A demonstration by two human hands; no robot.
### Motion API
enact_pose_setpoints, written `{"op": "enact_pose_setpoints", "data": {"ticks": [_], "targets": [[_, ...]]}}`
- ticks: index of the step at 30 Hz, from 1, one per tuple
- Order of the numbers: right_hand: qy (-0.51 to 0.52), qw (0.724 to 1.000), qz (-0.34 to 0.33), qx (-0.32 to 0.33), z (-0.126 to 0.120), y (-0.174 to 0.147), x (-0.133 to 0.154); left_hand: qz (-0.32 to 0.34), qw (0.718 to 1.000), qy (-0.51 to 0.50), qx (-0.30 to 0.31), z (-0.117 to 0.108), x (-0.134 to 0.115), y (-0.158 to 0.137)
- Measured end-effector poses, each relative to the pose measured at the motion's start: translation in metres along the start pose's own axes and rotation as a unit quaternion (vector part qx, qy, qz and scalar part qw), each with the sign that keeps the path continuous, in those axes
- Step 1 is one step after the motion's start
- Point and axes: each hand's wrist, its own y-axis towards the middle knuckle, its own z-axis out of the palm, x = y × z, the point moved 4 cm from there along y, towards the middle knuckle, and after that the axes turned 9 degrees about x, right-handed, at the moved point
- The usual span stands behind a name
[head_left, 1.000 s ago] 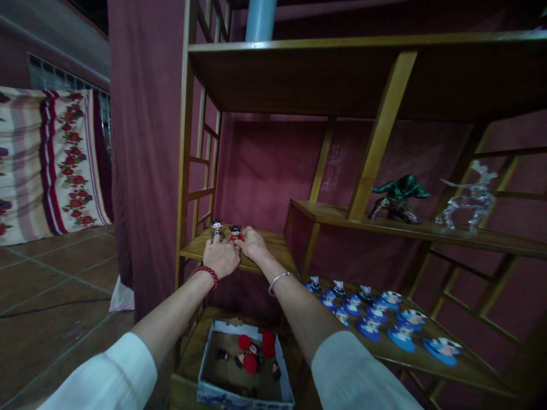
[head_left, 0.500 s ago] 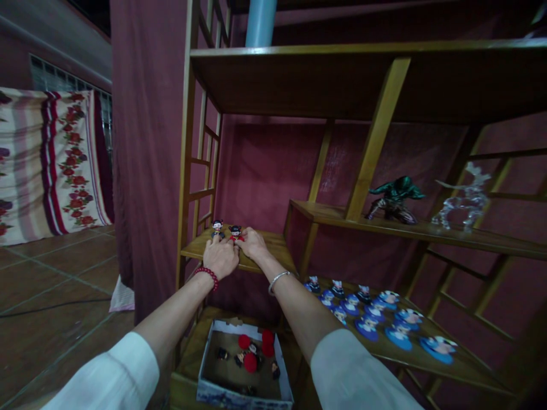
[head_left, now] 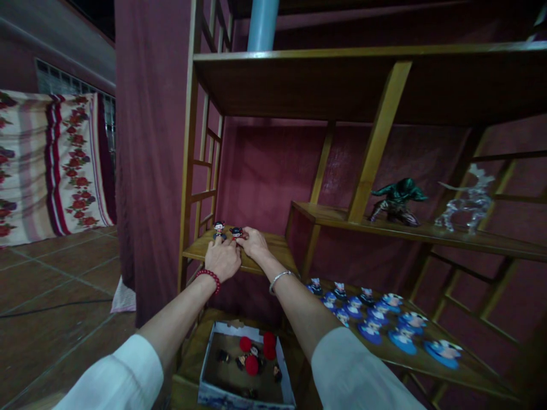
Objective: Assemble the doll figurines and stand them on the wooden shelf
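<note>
On the small left shelf [head_left: 273, 250], both my hands are at a red-clad, dark-haired figurine [head_left: 236, 232]. My right hand [head_left: 255, 245] grips its right side with bent fingers. My left hand [head_left: 223, 259], with a red bead bracelet, has its fingers at the front of the same figurine, hiding its lower part. Another dark-haired figurine [head_left: 219, 229] stands upright on a dark base to the left, just beyond my left fingers. Below my arms, an open cardboard box [head_left: 205, 370] holds several dark figurines and red round pieces.
Several blue-based figurines [head_left: 401, 336] stand in rows on the lower right shelf. Higher up are a green-and-bronze statuette [head_left: 399, 199] and a clear deer figure [head_left: 468, 199]. A wooden upright [head_left: 380, 142] divides the shelves. A blue cylinder [head_left: 262, 25] stands on top.
The red-clad figurine now sits slightly lower or more tilted between my fingers. My hands stay at nearly the same place on the shelf, and the whole view has shifted slightly.
</note>
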Motion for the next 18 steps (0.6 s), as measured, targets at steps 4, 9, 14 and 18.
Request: {"op": "enact_pose_setpoints", "data": {"ticks": [4, 9, 14, 18], "targets": [[-0.003, 1.000, 0.001, -0.006, 0.0009, 0.0023, 0.0003, 0.004, 1.000, 0.002, -0.013, 0.0012, 0.0004, -0.0003], [0.035, 0.999, 0.004, 0.005, 0.0045, 0.0056, 0.0002, 0.007, 1.000, 0.000, -0.017, 0.0007, 0.0002, -0.0008], [0.053, 0.999, 0.004, 0.011, 0.0081, 0.0086, -0.0017, 0.007, 1.000, -0.001, -0.017, -0.0006, -0.0006, -0.0011], [0.042, 0.999, -0.005, 0.022, 0.0094, 0.0084, -0.0006, -0.001, 1.000, -0.009, -0.009, 0.0000, 0.0001, -0.0011]]}}
